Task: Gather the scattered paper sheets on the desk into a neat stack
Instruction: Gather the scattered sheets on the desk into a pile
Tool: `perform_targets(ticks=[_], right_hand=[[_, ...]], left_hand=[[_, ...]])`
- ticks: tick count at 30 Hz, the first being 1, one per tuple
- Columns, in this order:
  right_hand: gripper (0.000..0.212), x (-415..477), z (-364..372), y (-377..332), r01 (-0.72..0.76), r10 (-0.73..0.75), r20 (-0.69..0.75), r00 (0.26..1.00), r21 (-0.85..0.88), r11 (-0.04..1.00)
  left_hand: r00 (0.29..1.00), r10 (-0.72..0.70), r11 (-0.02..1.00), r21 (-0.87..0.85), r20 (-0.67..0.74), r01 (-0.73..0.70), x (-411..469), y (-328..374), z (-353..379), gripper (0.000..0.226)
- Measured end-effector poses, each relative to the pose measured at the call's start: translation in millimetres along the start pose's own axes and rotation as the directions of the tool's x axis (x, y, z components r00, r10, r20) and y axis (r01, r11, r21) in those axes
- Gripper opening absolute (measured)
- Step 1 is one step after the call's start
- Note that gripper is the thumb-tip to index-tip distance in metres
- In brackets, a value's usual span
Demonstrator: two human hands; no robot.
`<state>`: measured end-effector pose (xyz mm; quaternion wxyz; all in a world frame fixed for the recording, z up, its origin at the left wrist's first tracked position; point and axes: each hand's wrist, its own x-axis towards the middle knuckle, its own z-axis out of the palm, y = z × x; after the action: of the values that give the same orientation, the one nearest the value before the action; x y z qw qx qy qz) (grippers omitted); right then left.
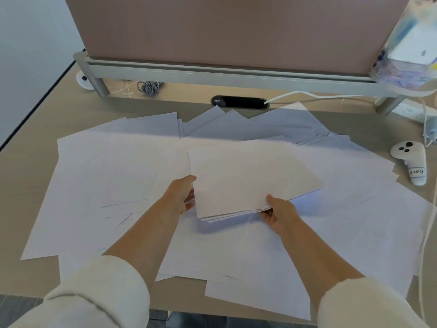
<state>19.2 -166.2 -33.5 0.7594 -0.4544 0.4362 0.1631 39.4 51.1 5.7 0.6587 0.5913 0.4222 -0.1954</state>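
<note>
- So, my left hand (182,197) and right hand (279,214) each grip the paper stack (250,178), over loose sheets (94,185) on the desk (35,129)
- clear bag (399,67) top right, white box (416,49) inside

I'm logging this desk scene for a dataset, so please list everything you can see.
paper stack: one, white, held over the middle
loose sheets: many, overlapping, white, spread across the desk
desk: one, beige, beneath everything
divider panel: one, pinkish-brown, at the back
rail: one, grey, under the panel
cable port: one, black, behind the sheets
controller: one, white, labelled, right side
coiled cord: one, grey, back left
white cable: one, leaving the port rightwards
sleeves: two, cream, nearest the camera
left hand: grips the stack's left edge
right hand: pinches the stack's near edge
</note>
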Motion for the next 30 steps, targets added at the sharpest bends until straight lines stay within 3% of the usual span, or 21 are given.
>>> perform_targets(ticks=[6,9,11,14,17,21,22,25,27,30], right_hand=[[0.026,0.0,-5.5,-3.8,-0.008,0.009,0.012,1.000,-0.070,0.998],[0.029,-6.8,-10.5,-9.9,-0.078,0.087,0.022,0.996,-0.275,0.958],[0.045,-12.9,-15.2,-13.2,-0.141,0.182,0.053,0.982,-0.438,0.888],[0.057,-19.2,-21.6,-13.3,-0.193,0.298,0.132,0.945,-0.511,0.838],[0.049,-20.5,-16.6,-12.4,-0.166,0.266,0.244,0.933,-0.365,0.916],[0.018,-14.6,8.2,-15.4,0.028,-0.038,0.224,0.974,0.046,0.999],[0.016,-15.0,14.7,-18.2,0.097,-0.109,0.194,0.975,0.072,0.993],[0.034,-21.7,28.9,-24.5,0.210,-0.219,0.176,0.960,0.069,0.975],[0.041,-23.5,31.1,-24.5,0.215,-0.218,0.227,0.949,0.041,0.976],[0.032,-24.7,29.3,-18.1,0.173,-0.140,0.310,0.940,-0.080,0.982]], left_hand=[[1.000,0.019,0.998,0.068,-0.009,-0.018,8.1,-5.3,2.9,0.013],[0.998,-0.009,1.000,0.013,0.069,0.008,3.8,-9.1,8.5,0.011],[0.991,-0.003,1.000,0.018,0.132,0.001,1.6,-11.6,12.7,0.021],[0.980,0.088,0.993,0.066,0.178,-0.101,2.2,-12.8,16.5,0.035],[0.949,0.234,0.970,0.009,0.212,-0.242,2.2,-11.4,17.2,0.039],[0.892,0.296,0.954,-0.052,0.342,-0.297,-1.2,-16.6,9.7,0.043],[0.871,0.283,0.955,-0.035,0.401,-0.294,-2.9,-19.0,6.3,0.044],[0.834,0.227,0.972,-0.059,0.503,-0.229,-5.3,-21.7,-10.4,0.052],[0.828,0.252,0.958,-0.252,0.501,-0.139,-6.0,-17.0,-27.0,0.072],[0.855,0.315,0.846,-0.530,0.412,-0.056,6.2,-5.9,-68.7,0.074]])
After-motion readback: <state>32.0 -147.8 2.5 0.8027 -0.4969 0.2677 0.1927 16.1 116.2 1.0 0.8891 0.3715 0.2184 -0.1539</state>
